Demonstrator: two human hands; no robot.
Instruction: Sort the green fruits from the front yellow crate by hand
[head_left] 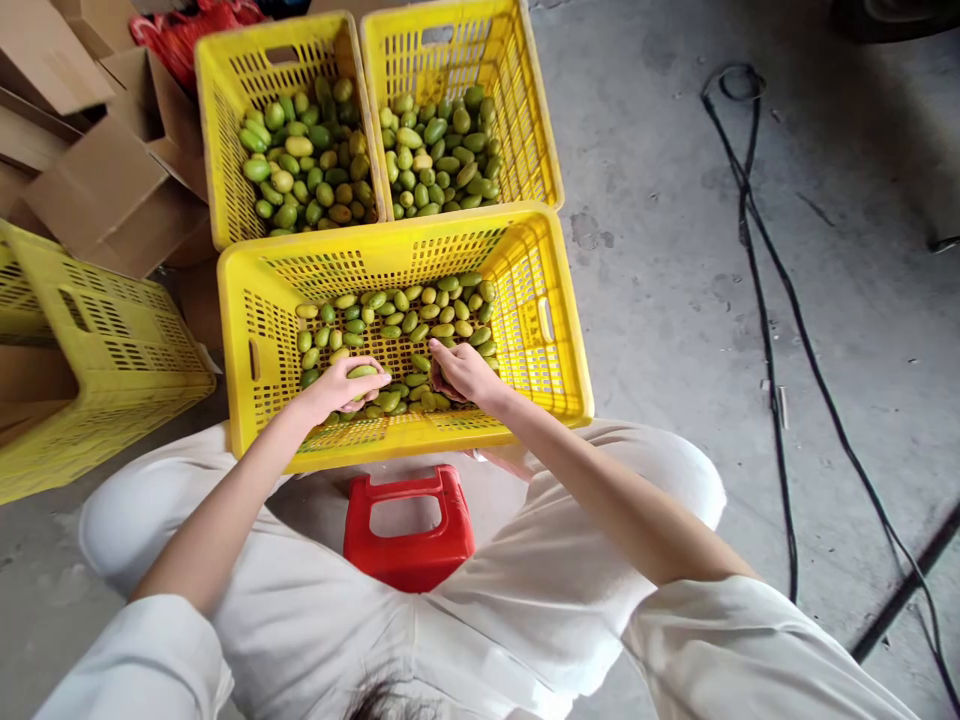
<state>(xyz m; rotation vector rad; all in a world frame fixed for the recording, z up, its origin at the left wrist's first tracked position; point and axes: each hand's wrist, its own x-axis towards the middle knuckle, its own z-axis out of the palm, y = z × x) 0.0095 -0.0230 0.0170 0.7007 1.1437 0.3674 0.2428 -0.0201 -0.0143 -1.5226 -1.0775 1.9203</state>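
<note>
In the head view, my left hand is over the near yellow crate, its fingers wrapped round a small oval green fruit. My right hand is a short way to the right, inside the same crate, with its fingers curled and the thumb on top. Whatever those fingers hold, if anything, is hidden. Loose green and yellowish fruits lie on the crate floor around both hands, in a thin layer with slatted gaps showing.
Two fuller yellow crates of similar fruit, a left one and a right one, stand behind. Another yellow crate lies at left near cardboard boxes. A red plastic stool sits between my legs; black cable crosses the floor.
</note>
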